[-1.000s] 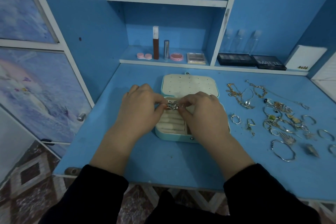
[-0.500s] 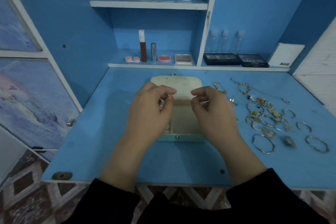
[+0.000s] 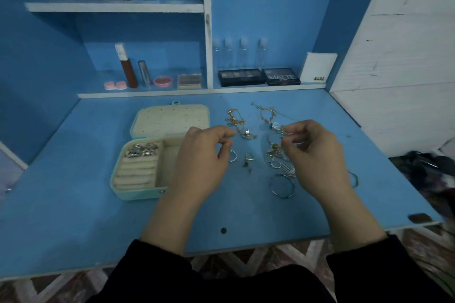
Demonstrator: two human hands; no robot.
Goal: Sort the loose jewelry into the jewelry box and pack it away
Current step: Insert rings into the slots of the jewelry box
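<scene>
Loose jewelry (image 3: 273, 155): mixed rings, gold chains (image 3: 234, 118) and a silver bangle (image 3: 280, 195), heaped on the blue desk (image 3: 73, 204) just right of the open jewelry box (image 3: 138, 194), with a few rings (image 3: 141, 150) seated in its far ring rolls. Judged light, small, hard and slippery; chains limp, likely to tangle and snag on neighbours; thin bands and stones probably easy to bend or scratch. Best taken one piece at a time by fingertip pinch: rings across the band, bangle at its rim, chains near the clasp and lifted slowly clear. Left hand (image 3: 204, 157) hovering between box and heap, palm down, fingers loosely curled, nothing seen in it. Right hand (image 3: 315, 155) over the heap, thumb and fingertips drawn together; whether pinching a piece, cannot tell
</scene>
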